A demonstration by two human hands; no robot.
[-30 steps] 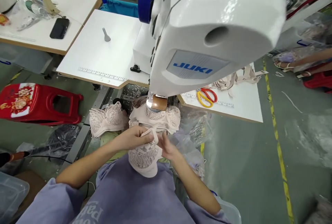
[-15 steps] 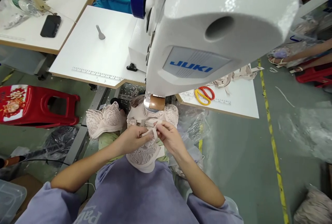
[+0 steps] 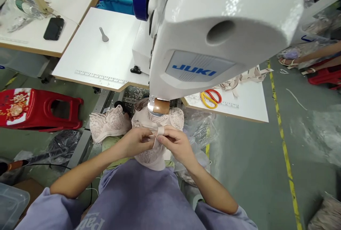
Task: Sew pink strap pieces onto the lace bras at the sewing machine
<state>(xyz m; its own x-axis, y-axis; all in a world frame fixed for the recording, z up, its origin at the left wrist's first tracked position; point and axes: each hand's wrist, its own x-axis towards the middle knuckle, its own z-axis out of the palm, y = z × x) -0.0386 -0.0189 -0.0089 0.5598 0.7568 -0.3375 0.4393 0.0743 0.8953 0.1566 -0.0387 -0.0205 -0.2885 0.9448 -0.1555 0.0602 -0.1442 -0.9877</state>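
My left hand (image 3: pixel 137 140) and my right hand (image 3: pixel 176 143) meet just below the head of a white JUKI sewing machine (image 3: pixel 213 27). Both pinch a narrow beige strap (image 3: pixel 159 132) that belongs to a pale pink lace bra (image 3: pixel 150 157) lying over my lap. The fingers of each hand are closed on the strap. The machine's foot end, wrapped in brown tape (image 3: pixel 159 106), sits right above the strap. More lace bras (image 3: pixel 108 123) are piled to the left of my hands and under the machine.
A white table (image 3: pixel 106 56) carries a printed ruler and a grey spoon-like tool (image 3: pixel 103 35). Red and yellow scissors (image 3: pixel 211 97) lie on the right table part. A red plastic stool (image 3: pixel 39 107) stands left. A phone (image 3: pixel 53 28) rests on the far table. Another person's arm (image 3: pixel 311 56) shows far right.
My right hand has come up from beside the bra to meet the left at the strap, and both hands have lifted it closer to the machine's foot.
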